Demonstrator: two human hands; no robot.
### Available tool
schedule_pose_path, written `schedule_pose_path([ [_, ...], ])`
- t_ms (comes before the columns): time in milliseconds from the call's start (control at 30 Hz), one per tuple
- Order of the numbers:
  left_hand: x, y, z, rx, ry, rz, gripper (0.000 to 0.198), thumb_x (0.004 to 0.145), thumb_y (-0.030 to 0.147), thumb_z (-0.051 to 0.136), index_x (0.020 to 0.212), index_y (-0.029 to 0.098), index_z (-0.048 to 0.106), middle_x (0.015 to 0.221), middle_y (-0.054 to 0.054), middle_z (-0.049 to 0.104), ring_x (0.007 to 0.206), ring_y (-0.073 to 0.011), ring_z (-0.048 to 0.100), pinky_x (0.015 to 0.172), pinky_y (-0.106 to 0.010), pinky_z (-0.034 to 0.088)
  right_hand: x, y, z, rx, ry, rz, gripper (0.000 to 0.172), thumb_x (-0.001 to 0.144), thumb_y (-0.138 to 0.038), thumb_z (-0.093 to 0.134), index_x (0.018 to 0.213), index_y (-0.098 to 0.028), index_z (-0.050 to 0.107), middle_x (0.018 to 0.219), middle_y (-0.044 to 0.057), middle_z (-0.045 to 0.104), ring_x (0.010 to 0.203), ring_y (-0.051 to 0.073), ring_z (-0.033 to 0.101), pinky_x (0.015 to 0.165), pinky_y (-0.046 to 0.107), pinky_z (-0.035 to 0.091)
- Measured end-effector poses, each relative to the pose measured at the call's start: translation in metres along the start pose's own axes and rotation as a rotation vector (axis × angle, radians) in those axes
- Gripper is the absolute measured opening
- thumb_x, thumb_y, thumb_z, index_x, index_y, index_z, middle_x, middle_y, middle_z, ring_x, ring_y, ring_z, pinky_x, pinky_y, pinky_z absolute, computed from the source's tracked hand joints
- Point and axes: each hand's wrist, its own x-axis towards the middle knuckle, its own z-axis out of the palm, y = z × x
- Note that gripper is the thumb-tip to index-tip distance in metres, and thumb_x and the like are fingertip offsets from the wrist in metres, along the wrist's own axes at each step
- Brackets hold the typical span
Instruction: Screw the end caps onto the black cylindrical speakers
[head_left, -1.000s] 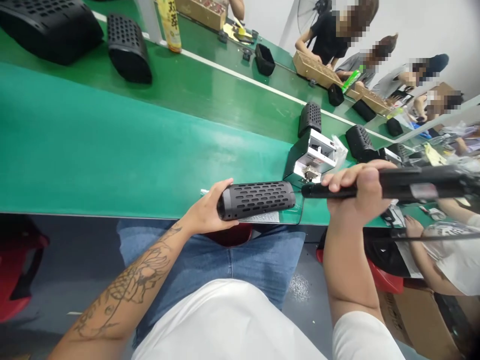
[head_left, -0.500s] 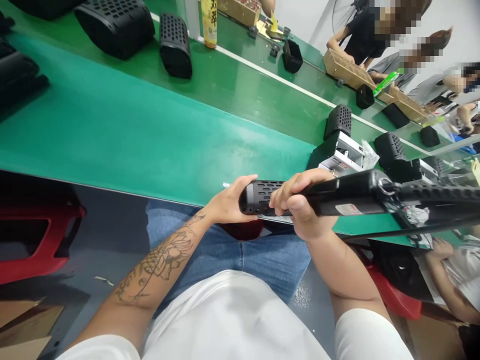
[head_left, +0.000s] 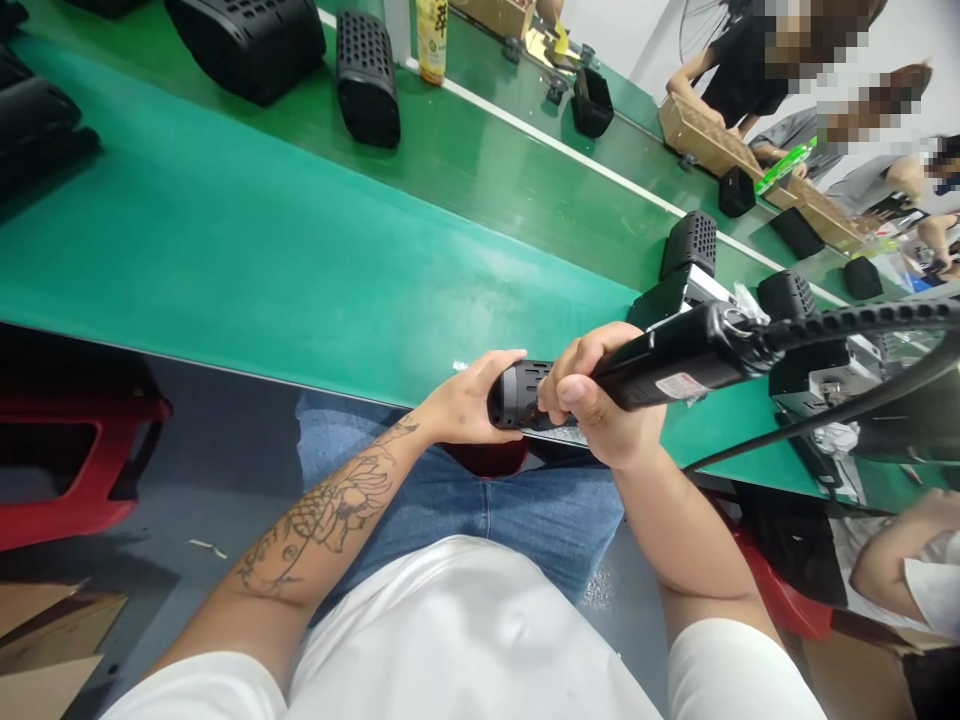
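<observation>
My left hand [head_left: 474, 402] is closed around the left end of a black slotted housing [head_left: 513, 392], steadying it at the table's front edge. My right hand [head_left: 600, 400] grips a black electric screwdriver [head_left: 667, 362], which has a small label, a hanging ring and a cable at its rear end. The screwdriver is tilted, its rear rising to the right, and its tip is hidden behind my right fingers. Those fingers also cover the right part of the housing, so I cannot tell where the tip touches it.
Black perforated housings [head_left: 368, 80] stand on the green conveyor [head_left: 480, 150] beyond the green table [head_left: 300, 270]. A yellow bottle [head_left: 433, 45] is at the back. On the right are a metal-fronted unit [head_left: 694, 290] and a dark cable [head_left: 825, 415]. Co-workers sit across and at right.
The screwdriver's rear end has swung toward me and left, tilting more steeply, and its cables now curve more. The housing stays in my left hand; the view has shifted slightly.
</observation>
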Motion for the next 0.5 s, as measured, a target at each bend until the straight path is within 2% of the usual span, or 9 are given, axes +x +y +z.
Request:
schedule_pose_path([
  [133,0.0001,0.0042,0.0001,-0.005,-0.007,-0.047,0.126,0.081,0.048,0.114,0.191,0.036,0.053,0.187,-0.015,0.072,0.167,-0.046,0.08,0.141,-0.065,0.07,-0.0004,0.0024,-0.0032,0.049,-0.158,0.013,0.059,0.092,-0.067,0.114,0.093,-0.032,0.066,0.066,-0.01,0.065,0.05,0.015,0.059,0.055,0.035,0.063],
  [233,-0.0002,0.0055,0.0003,0.005,-0.012,-0.048,0.127,0.08,0.047,0.114,0.191,0.035,0.052,0.189,-0.015,0.071,0.168,-0.0467,0.079,0.143,-0.065,0.068,-0.0022,0.0028,-0.0054,0.108,-0.287,-0.02,0.047,0.097,-0.054,0.111,0.094,-0.032,0.07,0.066,-0.01,0.067,0.047,0.015,0.059,0.053,0.035,0.062],
  [333,-0.0001,0.0058,-0.0003,0.009,-0.01,-0.033,0.127,0.081,0.048,0.115,0.191,0.033,0.052,0.189,-0.016,0.07,0.169,-0.0475,0.078,0.144,-0.066,0.067,-0.0011,0.0016,-0.0063,0.144,-0.329,-0.04,0.042,0.098,-0.046,0.111,0.094,-0.032,0.072,0.069,-0.009,0.07,0.047,0.014,0.058,0.054,0.035,0.061],
  [500,0.0005,0.0051,-0.0005,-0.002,-0.012,-0.037,0.129,0.079,0.051,0.116,0.19,0.03,0.053,0.188,-0.018,0.071,0.169,-0.0489,0.078,0.143,-0.065,0.068,0.0031,0.0023,-0.0073,0.154,-0.414,-0.004,0.043,0.099,-0.045,0.11,0.09,-0.032,0.07,0.068,-0.009,0.07,0.05,0.014,0.056,0.054,0.033,0.057],
])
